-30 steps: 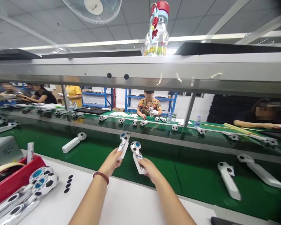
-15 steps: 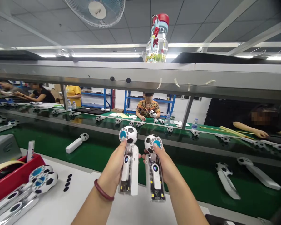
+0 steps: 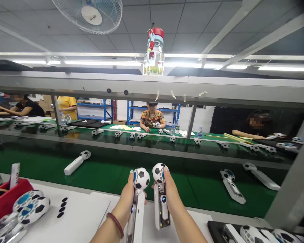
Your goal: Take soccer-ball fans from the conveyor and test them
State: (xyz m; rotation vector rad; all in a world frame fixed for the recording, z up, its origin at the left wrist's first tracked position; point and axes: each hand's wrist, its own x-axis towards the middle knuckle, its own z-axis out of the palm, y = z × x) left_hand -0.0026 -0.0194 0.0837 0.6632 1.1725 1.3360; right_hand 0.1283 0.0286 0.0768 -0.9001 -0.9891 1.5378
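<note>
My left hand (image 3: 128, 195) is wrapped round a white device with a soccer-ball head (image 3: 141, 178), its thumb on the ball's side. The device stands roughly upright, its white side facing me. In my right hand (image 3: 171, 189) is a second such device with a ball head (image 3: 159, 172) and a clear body (image 3: 162, 209) showing a small lit round display and yellow parts. The thumb presses against the ball's blue disc. Both devices are held side by side, apart, above the white worktop (image 3: 83, 216).
At left, a red holder (image 3: 17, 195) stands beside stacked ball-headed devices (image 3: 34, 209) and black discs (image 3: 62, 207). More devices lie on the green belt (image 3: 111, 165). A black tray (image 3: 212, 231) is at the lower right. A bottle (image 3: 154, 54) stands overhead; people sit beyond.
Both hands have lowered and turned the devices, so their blue discs are now mostly hidden. The view has shifted right, bringing the black tray's contents into sight.
</note>
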